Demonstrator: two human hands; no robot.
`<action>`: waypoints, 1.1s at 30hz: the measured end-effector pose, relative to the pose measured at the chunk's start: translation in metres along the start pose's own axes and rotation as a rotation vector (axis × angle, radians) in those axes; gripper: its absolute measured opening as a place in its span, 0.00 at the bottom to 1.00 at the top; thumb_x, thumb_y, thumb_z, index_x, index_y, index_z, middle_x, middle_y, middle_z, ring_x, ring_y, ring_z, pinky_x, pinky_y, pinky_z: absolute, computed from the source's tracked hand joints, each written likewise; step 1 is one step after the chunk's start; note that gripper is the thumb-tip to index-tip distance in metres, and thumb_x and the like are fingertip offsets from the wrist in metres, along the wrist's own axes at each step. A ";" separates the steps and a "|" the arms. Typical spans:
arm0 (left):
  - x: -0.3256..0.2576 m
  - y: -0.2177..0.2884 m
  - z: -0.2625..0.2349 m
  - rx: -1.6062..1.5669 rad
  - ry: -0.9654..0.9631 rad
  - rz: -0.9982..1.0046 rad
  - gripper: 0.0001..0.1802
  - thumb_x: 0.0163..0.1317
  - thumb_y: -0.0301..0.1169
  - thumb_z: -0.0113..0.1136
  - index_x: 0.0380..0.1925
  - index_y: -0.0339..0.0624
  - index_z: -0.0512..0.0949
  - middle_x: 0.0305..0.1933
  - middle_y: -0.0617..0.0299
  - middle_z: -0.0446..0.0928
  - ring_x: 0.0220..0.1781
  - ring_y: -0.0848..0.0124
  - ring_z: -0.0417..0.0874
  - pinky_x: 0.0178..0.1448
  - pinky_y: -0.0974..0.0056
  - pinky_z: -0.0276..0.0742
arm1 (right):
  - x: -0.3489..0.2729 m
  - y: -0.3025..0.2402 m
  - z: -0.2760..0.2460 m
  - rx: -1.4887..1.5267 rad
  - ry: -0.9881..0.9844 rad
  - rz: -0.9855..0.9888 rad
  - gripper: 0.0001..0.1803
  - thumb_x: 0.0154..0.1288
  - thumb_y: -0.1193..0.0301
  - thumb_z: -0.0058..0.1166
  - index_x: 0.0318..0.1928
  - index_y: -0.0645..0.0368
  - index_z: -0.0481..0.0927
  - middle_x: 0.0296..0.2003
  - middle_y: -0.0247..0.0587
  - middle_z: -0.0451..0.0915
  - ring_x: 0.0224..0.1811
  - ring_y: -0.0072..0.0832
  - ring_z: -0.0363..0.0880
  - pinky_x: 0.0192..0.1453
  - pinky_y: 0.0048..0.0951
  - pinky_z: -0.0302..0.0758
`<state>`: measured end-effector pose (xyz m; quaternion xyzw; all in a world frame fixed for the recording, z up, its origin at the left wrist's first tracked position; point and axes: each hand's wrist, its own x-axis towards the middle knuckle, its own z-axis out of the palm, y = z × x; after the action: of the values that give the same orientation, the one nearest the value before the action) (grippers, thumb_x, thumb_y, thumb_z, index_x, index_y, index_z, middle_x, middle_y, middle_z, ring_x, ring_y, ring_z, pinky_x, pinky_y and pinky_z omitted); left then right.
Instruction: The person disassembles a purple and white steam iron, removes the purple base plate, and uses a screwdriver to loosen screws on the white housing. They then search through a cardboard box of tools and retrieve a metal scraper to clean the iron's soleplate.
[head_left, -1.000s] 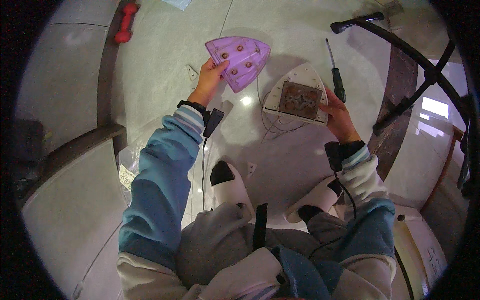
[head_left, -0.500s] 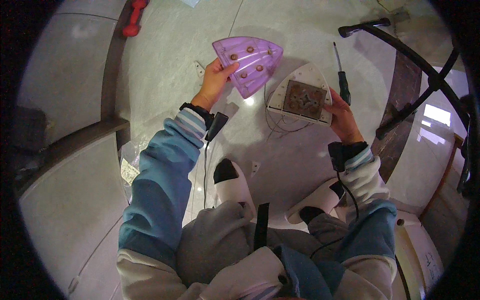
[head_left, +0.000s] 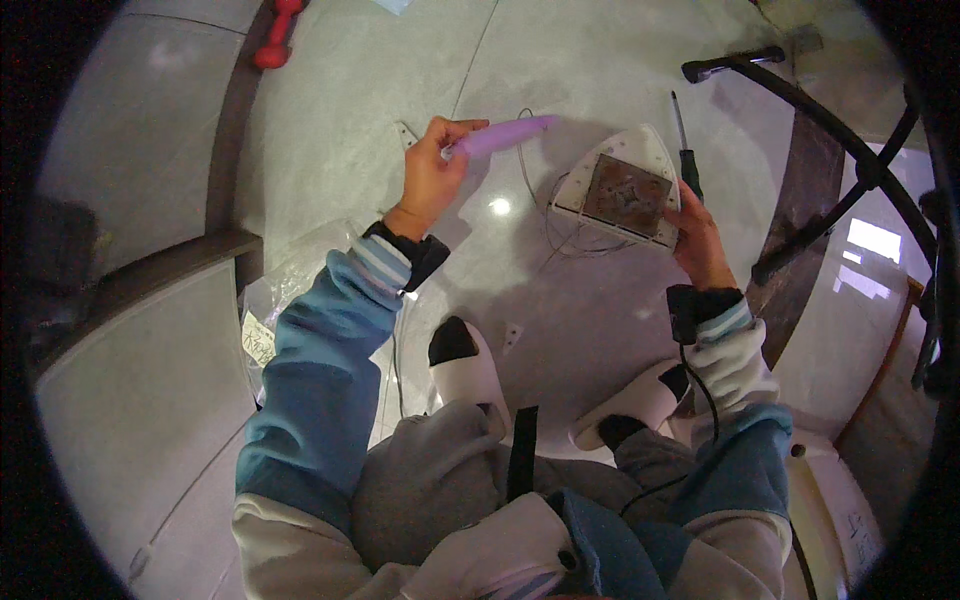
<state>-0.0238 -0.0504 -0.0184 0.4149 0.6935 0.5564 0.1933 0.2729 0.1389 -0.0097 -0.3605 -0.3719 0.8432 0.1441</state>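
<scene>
A translucent purple, triangular cover (head_left: 510, 136) is turned nearly edge-on, its near end pinched in my left hand (head_left: 436, 172). My right hand (head_left: 697, 238) grips the right edge of a white, iron-shaped housing (head_left: 578, 188). Set into the housing is a square, rusty brown plate (head_left: 628, 194). Small holes or screw points dot the white rim. Thin wire (head_left: 553, 225) loops by the housing's left side. Just beyond my right fingers lies a screwdriver (head_left: 687, 165) with a dark green handle, its tip pointing away.
Small white pieces (head_left: 405, 136) lie on the tiled floor, one near my slippers (head_left: 466, 375). Black metal legs (head_left: 820, 115) stand at the right. A red dumbbell (head_left: 276, 40) rests at the far left, and a clear plastic bag (head_left: 290, 290) lies beside my left sleeve.
My left hand has rotated the purple cover from facing me to nearly edge-on. My right hand and the white housing have shifted slightly right.
</scene>
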 end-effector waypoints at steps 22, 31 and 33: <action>-0.009 0.027 -0.029 0.568 -0.009 0.695 0.15 0.37 0.20 0.60 0.29 0.40 0.71 0.40 0.55 0.76 0.44 0.55 0.79 0.43 0.61 0.78 | -0.003 -0.018 -0.007 -0.001 -0.041 -0.024 0.33 0.60 0.81 0.43 0.67 0.59 0.56 0.59 0.41 0.68 0.59 0.32 0.70 0.61 0.34 0.70; -0.011 -0.001 -0.008 0.194 0.168 -0.193 0.09 0.53 0.25 0.62 0.33 0.37 0.74 0.29 0.59 0.76 0.28 0.71 0.78 0.28 0.68 0.74 | -0.008 -0.026 0.008 -0.008 -0.040 -0.017 0.31 0.58 0.81 0.45 0.64 0.60 0.60 0.58 0.41 0.70 0.59 0.31 0.69 0.61 0.31 0.68; -0.007 -0.011 -0.006 0.042 0.184 -0.319 0.10 0.55 0.28 0.63 0.34 0.36 0.74 0.25 0.61 0.76 0.24 0.75 0.75 0.25 0.70 0.72 | -0.008 -0.027 0.010 0.023 -0.125 -0.016 0.31 0.58 0.81 0.45 0.65 0.59 0.61 0.58 0.40 0.70 0.59 0.31 0.70 0.60 0.31 0.69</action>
<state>-0.0283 -0.0601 -0.0279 0.2507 0.7769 0.5395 0.2060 0.2702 0.1478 0.0188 -0.3027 -0.3731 0.8671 0.1315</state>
